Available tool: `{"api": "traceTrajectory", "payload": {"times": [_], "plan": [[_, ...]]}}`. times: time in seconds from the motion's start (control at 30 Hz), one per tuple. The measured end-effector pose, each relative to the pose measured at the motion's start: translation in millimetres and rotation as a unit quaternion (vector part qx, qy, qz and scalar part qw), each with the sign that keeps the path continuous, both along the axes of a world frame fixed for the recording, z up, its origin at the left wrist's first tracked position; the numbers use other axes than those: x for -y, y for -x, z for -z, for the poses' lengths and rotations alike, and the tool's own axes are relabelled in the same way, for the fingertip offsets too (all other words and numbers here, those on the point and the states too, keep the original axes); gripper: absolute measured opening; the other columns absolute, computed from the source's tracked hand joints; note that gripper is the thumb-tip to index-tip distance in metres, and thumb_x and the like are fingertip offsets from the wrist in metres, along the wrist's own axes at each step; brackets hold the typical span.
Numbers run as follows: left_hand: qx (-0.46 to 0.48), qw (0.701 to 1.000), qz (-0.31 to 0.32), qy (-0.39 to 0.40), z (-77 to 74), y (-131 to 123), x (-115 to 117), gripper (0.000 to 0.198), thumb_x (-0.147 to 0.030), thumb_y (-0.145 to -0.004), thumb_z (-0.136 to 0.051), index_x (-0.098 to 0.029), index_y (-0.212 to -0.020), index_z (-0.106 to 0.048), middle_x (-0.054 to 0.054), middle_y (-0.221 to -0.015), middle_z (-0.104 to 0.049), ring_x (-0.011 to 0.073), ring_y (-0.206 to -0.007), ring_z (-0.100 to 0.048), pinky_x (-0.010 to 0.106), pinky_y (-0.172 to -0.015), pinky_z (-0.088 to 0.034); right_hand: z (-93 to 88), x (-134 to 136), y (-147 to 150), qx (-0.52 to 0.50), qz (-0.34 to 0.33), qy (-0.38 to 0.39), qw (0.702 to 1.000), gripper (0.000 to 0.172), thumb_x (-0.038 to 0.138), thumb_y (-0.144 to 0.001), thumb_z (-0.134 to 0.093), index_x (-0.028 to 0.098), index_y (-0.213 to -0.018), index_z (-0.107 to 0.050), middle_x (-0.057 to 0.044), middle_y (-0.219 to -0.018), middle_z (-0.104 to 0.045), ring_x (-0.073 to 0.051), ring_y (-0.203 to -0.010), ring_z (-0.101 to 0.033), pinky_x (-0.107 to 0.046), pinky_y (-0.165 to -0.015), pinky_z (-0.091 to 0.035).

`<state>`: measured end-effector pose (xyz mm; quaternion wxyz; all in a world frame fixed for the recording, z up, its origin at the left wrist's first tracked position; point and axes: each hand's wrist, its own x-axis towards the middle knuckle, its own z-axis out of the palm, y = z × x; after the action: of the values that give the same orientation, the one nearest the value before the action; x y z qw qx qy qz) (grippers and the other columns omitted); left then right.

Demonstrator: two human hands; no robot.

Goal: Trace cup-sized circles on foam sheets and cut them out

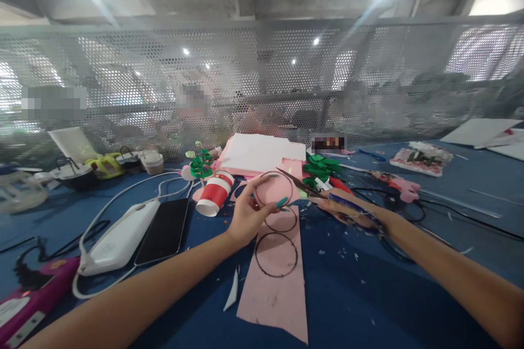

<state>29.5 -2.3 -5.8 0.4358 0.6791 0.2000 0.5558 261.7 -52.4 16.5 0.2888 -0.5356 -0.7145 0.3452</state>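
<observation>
My left hand (250,211) pinches the top of a long pink foam strip (278,278) that has three black circles drawn on it, lifting its upper end off the blue table (368,294). My right hand (347,210) is closed round the handles of scissors (301,182), whose open blades reach the strip's top circle from the right. Small white and pink scraps lie round the strip.
A red and white paper cup (215,193) lies on its side left of my hand. Further left are a black phone (165,230), a white power bank (118,242) with cable and a pink device (28,300). Pink and white sheets (262,154), green curls (321,169) and a perforated screen (262,82) lie behind.
</observation>
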Motion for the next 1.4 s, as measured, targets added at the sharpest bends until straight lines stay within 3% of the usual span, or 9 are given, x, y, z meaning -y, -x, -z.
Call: {"api": "traceTrajectory", "payload": {"times": [0.3, 0.57, 0.9, 1.03, 1.13, 1.3, 1.4], "plan": [[0.019, 1.0, 0.009, 0.001, -0.3, 0.0, 2.0, 0.05, -0.02, -0.067, -0.07, -0.021, -0.113, -0.051, 0.011, -0.129, -0.045, 0.0225, -0.098, -0.059, 0.032, -0.066, -0.061, 2.1, -6.5, -0.9, -0.022, -0.01, 0.038, 0.999, 0.054, 0.072, -0.066, -0.049, 0.02, -0.062, -0.039, 0.007, -0.041, -0.035, -0.006, -0.033, -0.033, -0.02, -0.034, -0.026], [0.005, 1.0, -0.012, -0.022, -0.8, 0.1, 3.8, 0.049, -0.022, -0.069, -0.068, -0.02, -0.114, -0.051, 0.011, -0.128, -0.044, 0.0229, -0.099, -0.058, 0.033, -0.066, -0.061, 5.5, -11.1, -4.4, -0.004, -0.022, 0.005, 1.0, 0.054, 0.072, -0.068, -0.048, 0.019, -0.061, -0.04, 0.005, -0.043, -0.039, -0.007, -0.035, -0.039, -0.021, -0.036, -0.032], [0.022, 0.999, -0.031, -0.016, -0.2, 0.8, 1.4, 0.05, -0.022, -0.069, -0.069, -0.023, -0.116, -0.051, 0.01, -0.129, -0.041, 0.0222, -0.1, -0.056, 0.032, -0.065, -0.061, 4.9, -19.6, 3.3, 0.003, 0.059, 0.045, 0.997, 0.046, 0.065, -0.069, -0.051, 0.02, -0.062, -0.044, 0.002, -0.046, -0.043, -0.008, -0.035, -0.037, -0.024, -0.038, -0.03], [0.016, 0.999, -0.022, -0.02, 0.2, 0.8, 1.2, 0.05, -0.024, -0.069, -0.068, -0.023, -0.116, -0.05, 0.009, -0.129, -0.04, 0.022, -0.1, -0.056, 0.033, -0.066, -0.061, -0.3, -12.1, 1.4, 0.004, 0.03, -0.005, 1.0, 0.048, 0.066, -0.067, -0.052, 0.018, -0.071, -0.05, 0.002, -0.05, -0.041, -0.008, -0.039, -0.035, -0.024, -0.038, -0.026], [0.012, 0.999, -0.026, -0.02, 0.4, 1.1, 1.0, 0.05, -0.025, -0.069, -0.069, -0.023, -0.115, -0.05, 0.01, -0.128, -0.04, 0.0223, -0.099, -0.056, 0.032, -0.065, -0.061, -3.5, -3.5, 0.8, 0.017, -0.013, -0.001, 1.0, 0.052, 0.069, -0.067, -0.051, 0.017, -0.071, -0.048, 0.004, -0.049, -0.039, -0.007, -0.039, -0.034, -0.022, -0.037, -0.026], [0.009, 1.0, -0.019, -0.019, 0.0, 1.7, 0.9, 0.05, -0.026, -0.069, -0.068, -0.023, -0.116, -0.049, 0.01, -0.129, -0.041, 0.0236, -0.102, -0.055, 0.032, -0.065, -0.061, -3.6, 1.0, 4.3, -0.015, 0.034, 0.007, 0.999, 0.057, 0.075, -0.066, -0.045, 0.019, -0.062, -0.04, 0.005, -0.042, -0.035, -0.005, -0.033, -0.031, -0.022, -0.033, -0.025], [0.006, 1.0, -0.025, -0.015, -0.1, 1.9, 1.0, 0.051, -0.027, -0.069, -0.068, -0.023, -0.116, -0.049, 0.01, -0.129, -0.041, 0.0231, -0.101, -0.056, 0.032, -0.065, -0.061, -3.8, 0.5, 3.6, -0.017, 0.024, 0.0, 1.0, 0.053, 0.071, -0.069, -0.047, 0.019, -0.061, -0.041, 0.004, -0.042, -0.037, -0.006, -0.034, -0.034, -0.022, -0.034, -0.028]]}}
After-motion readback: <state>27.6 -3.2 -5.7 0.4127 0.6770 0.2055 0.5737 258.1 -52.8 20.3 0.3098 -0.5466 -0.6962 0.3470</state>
